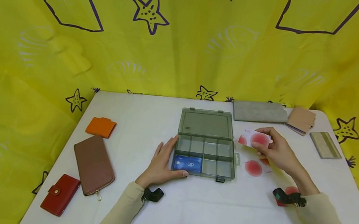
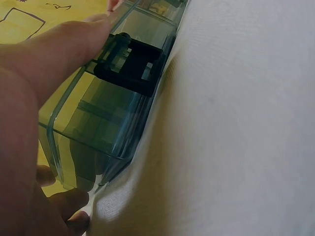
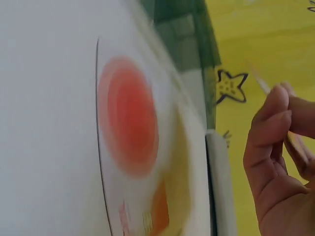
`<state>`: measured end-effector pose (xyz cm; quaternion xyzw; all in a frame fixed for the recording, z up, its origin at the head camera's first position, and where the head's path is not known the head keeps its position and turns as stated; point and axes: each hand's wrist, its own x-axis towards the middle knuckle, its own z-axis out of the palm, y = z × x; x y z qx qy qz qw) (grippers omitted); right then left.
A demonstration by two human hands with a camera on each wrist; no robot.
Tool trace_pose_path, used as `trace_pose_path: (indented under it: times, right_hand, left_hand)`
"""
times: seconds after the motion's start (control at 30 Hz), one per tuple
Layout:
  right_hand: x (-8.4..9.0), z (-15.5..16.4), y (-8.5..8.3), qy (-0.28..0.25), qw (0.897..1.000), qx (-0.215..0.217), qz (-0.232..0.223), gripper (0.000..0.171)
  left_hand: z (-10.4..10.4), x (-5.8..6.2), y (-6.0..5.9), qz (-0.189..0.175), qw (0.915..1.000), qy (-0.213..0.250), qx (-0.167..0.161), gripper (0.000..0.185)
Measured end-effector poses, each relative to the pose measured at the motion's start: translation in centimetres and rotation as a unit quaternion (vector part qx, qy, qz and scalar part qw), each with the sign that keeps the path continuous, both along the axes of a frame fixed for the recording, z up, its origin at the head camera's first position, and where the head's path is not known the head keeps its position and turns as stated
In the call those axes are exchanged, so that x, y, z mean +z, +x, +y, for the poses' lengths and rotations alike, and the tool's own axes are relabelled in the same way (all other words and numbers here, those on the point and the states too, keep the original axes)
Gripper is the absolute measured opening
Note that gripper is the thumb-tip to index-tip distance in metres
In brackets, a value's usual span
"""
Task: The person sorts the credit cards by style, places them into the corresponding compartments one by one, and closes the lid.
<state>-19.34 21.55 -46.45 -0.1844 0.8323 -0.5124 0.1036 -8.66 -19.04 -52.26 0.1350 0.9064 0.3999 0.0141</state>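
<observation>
Red-dot card (image 1: 255,139), long axis left-right

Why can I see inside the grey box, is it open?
Open. The grey box has its lid swung back behind the compartments, and a blue card shows in one.
</observation>
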Motion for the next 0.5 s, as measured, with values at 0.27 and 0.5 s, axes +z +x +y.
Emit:
trace_pose_path:
  times: [0.27,0.5]
  right_hand:
    - [-0.9,-2.5,2.1,-0.170,0.979,0.049,-0.103,0.053]
    - [-1.8,-3.9,3.9,-0.179,0.978,0.051,-0.092,0.061]
  left_hand:
    - [0.0,0.0,-0.1,-0.011,0.9999,-0.004,0.003,0.125]
    - [0.1,0.0,-0.1,-0.013,0.9999,-0.008,0.003,0.125]
